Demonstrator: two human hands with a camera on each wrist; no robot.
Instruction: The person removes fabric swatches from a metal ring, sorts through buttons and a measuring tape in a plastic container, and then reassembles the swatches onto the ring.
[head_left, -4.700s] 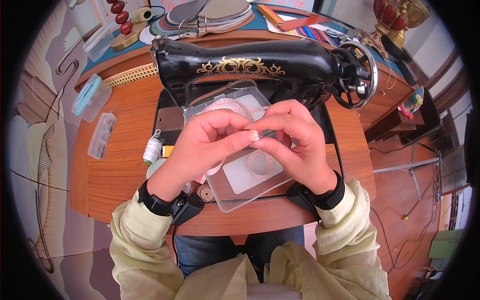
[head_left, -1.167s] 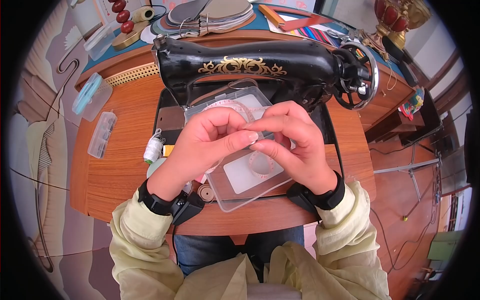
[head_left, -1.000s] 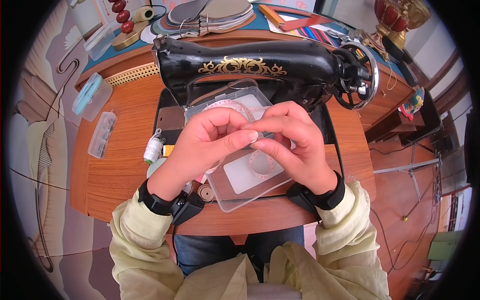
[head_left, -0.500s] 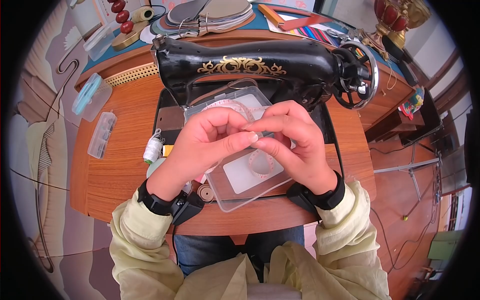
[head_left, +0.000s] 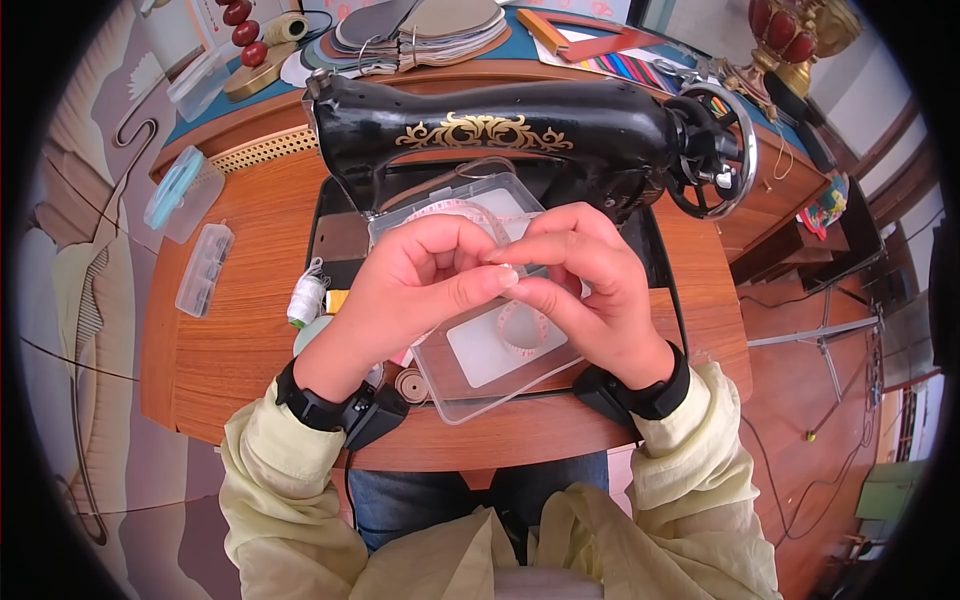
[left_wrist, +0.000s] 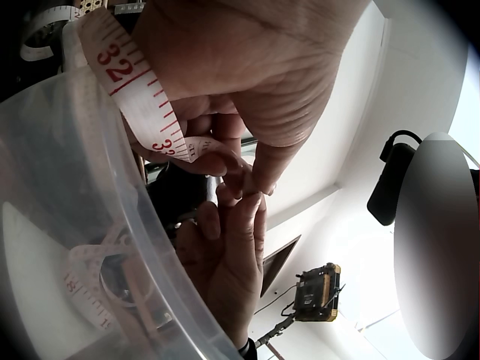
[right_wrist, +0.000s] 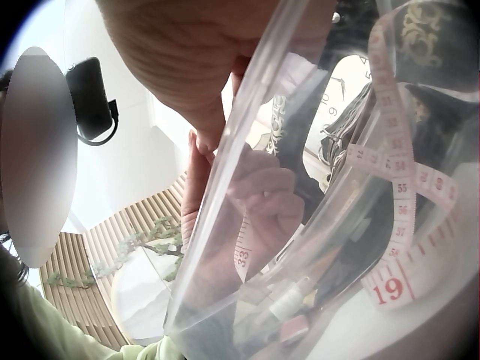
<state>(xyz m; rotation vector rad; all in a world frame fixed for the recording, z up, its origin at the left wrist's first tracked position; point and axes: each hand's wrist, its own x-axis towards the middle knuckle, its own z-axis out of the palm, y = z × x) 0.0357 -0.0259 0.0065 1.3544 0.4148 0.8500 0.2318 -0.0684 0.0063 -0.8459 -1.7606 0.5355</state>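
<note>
White ribbon-like tape measure with red numerals (left_wrist: 142, 97): laid in loops in and over the open, clear plastic rectangular box (head_left: 445, 400); one stretch is led past the bare left hand (head_left: 415, 275) toward the fingertips.
Left-side grip: the fingers are bent, and the tape measure is apparently pinched between thumb and forefinger.
Bare right hand (head_left: 595, 280): bent likewise, its thumb and forefinger brought against the left fingertips; what lies between them is hidden and cannot be told.
Fingertip work: best done, it is judged, with a light pinch, one side kept steady while small adjustments are made by the other.
Slack: should be left loose, so that the pinched part is not tugged; any twist is best smoothed flat.
Hand count: two.
Tape count: one seen, its loops crossing; a second cannot be ruled out.
Sewing gear: one black sewing machine with gold scrollwork (head_left: 500, 130), one white thread spool (head_left: 307, 297), one brown ring-shaped coil (head_left: 411, 385).
Clear plastic containers: besides the box, one slim compartmented case (head_left: 205, 270) and one turquoise-fitted container (head_left: 175, 190) are seen at the tabletop's left.
</note>
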